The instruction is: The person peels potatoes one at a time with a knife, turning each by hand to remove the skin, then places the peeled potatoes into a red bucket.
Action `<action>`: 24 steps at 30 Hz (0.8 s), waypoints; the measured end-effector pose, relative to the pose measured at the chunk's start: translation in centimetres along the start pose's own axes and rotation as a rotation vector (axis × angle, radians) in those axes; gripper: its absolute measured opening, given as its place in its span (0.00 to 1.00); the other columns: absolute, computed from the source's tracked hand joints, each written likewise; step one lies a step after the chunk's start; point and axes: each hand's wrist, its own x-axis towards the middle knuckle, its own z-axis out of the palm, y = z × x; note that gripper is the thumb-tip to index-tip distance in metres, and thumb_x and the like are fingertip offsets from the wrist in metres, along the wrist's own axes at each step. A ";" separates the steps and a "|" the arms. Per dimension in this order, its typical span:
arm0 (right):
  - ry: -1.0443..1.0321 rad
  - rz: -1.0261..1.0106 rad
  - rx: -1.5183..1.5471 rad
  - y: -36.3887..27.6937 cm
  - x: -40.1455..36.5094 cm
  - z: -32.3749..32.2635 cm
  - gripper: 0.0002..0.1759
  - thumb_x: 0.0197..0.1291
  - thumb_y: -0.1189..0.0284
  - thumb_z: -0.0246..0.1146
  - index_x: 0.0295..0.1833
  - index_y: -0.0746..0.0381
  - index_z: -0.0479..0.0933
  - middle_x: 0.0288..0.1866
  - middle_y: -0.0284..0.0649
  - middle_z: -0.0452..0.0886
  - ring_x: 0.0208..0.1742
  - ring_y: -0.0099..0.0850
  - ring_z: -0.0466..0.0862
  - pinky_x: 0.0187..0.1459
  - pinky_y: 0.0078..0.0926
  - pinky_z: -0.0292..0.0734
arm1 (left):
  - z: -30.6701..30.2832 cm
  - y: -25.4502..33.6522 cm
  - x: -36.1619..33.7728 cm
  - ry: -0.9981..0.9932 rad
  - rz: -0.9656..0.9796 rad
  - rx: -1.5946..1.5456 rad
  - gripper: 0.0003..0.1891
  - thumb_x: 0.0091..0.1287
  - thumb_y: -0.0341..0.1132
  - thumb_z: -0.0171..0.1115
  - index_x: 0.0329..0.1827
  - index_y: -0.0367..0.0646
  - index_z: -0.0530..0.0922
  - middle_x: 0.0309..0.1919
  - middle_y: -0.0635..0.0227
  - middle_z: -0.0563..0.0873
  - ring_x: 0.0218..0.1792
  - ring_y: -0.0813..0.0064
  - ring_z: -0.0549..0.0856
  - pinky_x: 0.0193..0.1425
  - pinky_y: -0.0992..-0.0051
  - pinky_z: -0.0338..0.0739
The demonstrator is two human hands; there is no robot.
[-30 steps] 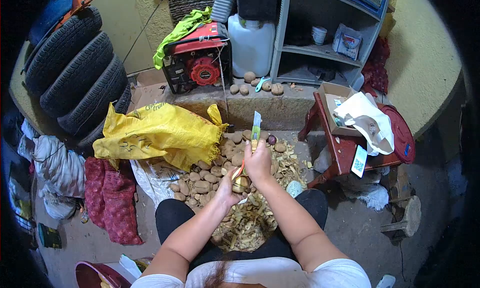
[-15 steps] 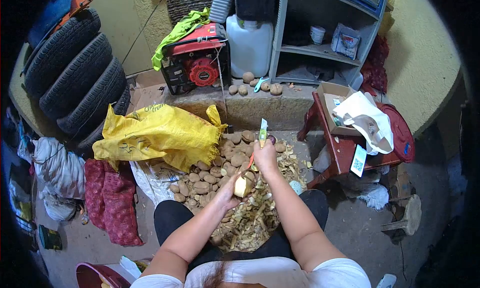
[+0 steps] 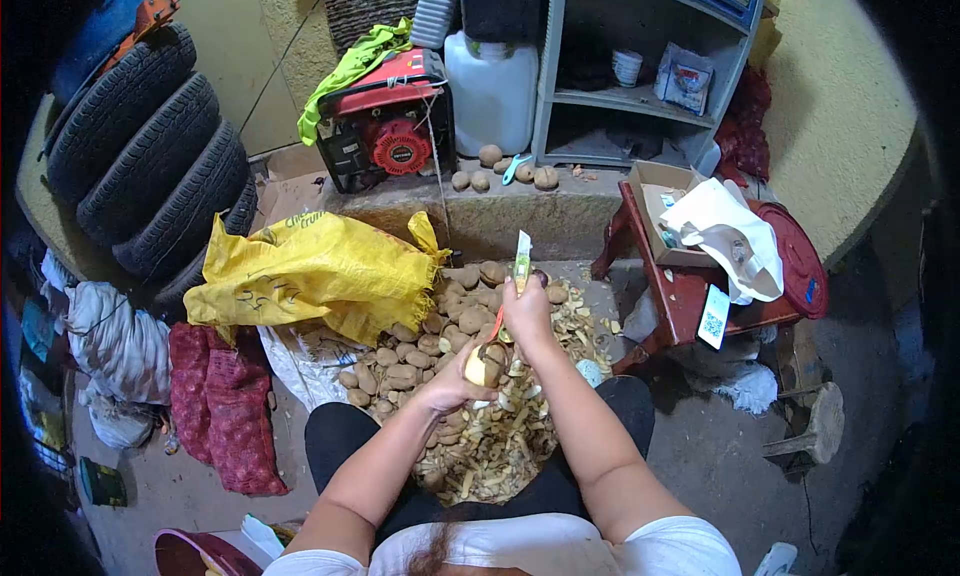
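Observation:
My left hand is wrapped round a partly peeled potato, pale on one side with brown skin on the other. Gripped in my right hand is a peeler; its green-and-white handle sticks out past my fingers, and its orange-red end lies close to the potato. Whether the blade touches the skin is too small to tell. Unpeeled potatoes lie in a heap beyond and left of my hands. Below them, between my knees, spreads a pile of peelings.
A yellow sack lies left of the heap, with red mesh bags nearer me. On the right, a dark red stool bears a box and a white bag. A generator stands on the ledge behind.
The potato has turned in my left hand, showing more brown skin toward me. My right hand, with the peeler, has shifted slightly left. The whole view has moved a little.

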 end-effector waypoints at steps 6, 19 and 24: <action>0.139 0.222 -0.035 2.9 2.9 -0.6 0.18 0.54 0.63 0.53 0.35 0.70 0.69 0.30 0.57 0.76 0.34 0.51 0.78 0.38 0.42 0.71 | -0.4 -0.1 -0.3 -0.061 0.071 0.082 0.45 0.33 0.19 0.70 0.59 0.45 0.58 0.46 0.71 0.70 0.48 0.77 0.70 0.53 0.78 0.66; 0.161 0.186 0.083 -0.8 1.2 -1.9 0.15 0.57 0.64 0.53 0.35 0.67 0.67 0.23 0.49 0.75 0.27 0.44 0.79 0.30 0.40 0.71 | -1.0 -0.2 0.1 0.028 0.050 0.156 0.46 0.34 0.24 0.73 0.59 0.40 0.57 0.48 0.70 0.69 0.50 0.75 0.69 0.57 0.77 0.62; 0.389 0.108 -0.089 2.8 4.0 -2.0 0.17 0.56 0.61 0.54 0.34 0.68 0.67 0.24 0.53 0.76 0.28 0.50 0.77 0.31 0.43 0.70 | -1.8 -0.2 -0.3 0.043 0.037 -0.024 0.46 0.34 0.24 0.74 0.60 0.40 0.56 0.49 0.68 0.69 0.50 0.75 0.69 0.56 0.76 0.63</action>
